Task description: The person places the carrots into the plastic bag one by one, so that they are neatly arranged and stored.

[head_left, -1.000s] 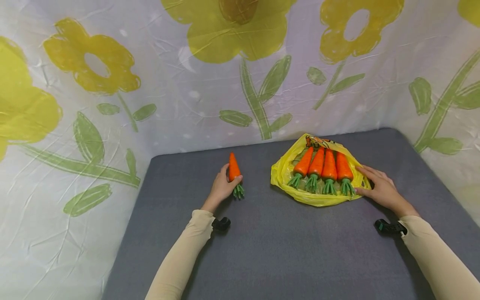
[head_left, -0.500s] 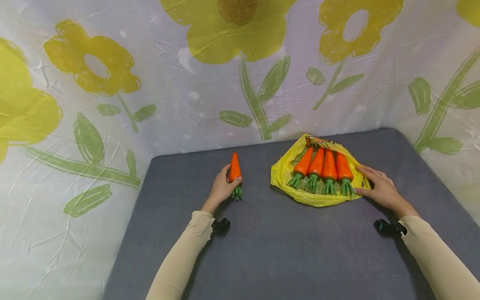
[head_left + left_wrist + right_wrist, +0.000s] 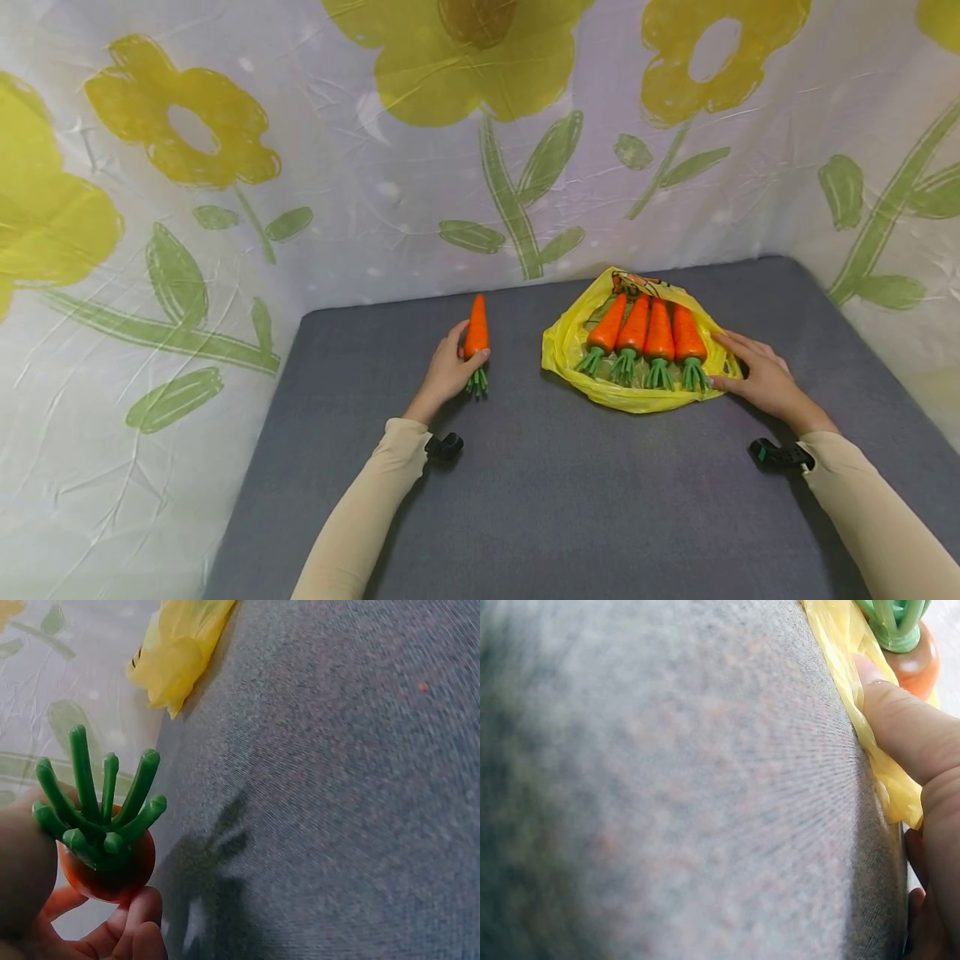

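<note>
left hand [image 3: 447, 372] fingers curled round single carrot [image 3: 476, 331], tip at 12 o'clock, green top at 6. right hand [image 3: 757, 375] flat, fingers spread, pressing 3 o'clock edge of yellow bag [image 3: 637, 397]; four carrots [image 3: 647, 333] on bag. grey surface [image 3: 570, 500] beneath.

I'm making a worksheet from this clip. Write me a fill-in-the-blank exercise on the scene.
1. The left hand holds one ____.
2. On the yellow bag lie ____ carrots.
3. The right hand rests on the bag's ____ edge.
4. The table is covered in ____ cloth.

Missing words: carrot; four; right; grey
</note>
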The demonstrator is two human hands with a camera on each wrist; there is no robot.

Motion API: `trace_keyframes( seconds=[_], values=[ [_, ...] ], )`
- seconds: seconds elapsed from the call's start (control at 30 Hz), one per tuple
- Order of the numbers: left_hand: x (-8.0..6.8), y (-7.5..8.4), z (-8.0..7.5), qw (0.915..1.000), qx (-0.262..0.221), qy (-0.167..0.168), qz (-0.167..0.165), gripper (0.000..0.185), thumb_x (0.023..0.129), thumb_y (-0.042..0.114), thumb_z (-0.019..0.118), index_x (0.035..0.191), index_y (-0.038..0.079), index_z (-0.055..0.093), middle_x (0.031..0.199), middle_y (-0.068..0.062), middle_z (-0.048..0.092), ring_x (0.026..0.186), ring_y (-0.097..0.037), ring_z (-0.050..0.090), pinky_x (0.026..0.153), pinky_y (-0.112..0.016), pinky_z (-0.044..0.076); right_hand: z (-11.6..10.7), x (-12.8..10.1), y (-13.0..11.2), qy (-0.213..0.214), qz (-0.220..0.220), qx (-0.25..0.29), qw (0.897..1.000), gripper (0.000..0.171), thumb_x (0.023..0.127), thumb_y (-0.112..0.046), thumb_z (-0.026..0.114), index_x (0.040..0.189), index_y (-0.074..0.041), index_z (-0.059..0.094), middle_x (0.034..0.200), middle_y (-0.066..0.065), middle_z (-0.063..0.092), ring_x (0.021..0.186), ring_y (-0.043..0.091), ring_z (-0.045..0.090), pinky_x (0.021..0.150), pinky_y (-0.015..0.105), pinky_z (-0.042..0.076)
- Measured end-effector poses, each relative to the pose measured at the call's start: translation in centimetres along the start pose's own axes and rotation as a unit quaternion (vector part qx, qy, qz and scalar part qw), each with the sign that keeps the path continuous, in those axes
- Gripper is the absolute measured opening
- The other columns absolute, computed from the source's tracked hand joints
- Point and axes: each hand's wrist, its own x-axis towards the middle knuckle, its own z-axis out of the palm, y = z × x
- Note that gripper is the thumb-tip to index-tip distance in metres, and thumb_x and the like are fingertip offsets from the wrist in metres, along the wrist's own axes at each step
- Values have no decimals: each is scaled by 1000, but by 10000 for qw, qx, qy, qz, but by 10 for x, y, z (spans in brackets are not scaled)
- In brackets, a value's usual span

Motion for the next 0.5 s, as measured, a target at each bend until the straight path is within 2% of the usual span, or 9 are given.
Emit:
trace_keyframes(
  seconds=[0.27,0.5],
  values=[
    [2,8,0,9997,-145,-82,203,71,95,34,67,154,14,33,95,-11,48,74,-17,43,63,-25,36,1,0,1,27,-54,-11,10000,84,90,-37,70,158,-13,26,158,27,27,135,56,24,101,71,16],
    [10,26,7,9978,-355,-303,473,71,94,32,69,154,16,34,103,-14,50,79,-18,45,69,-26,38,0,0,2,26,-51,47,10000,84,90,-37,70,158,-13,26,159,27,26,136,56,23,101,72,15]
  ],
)
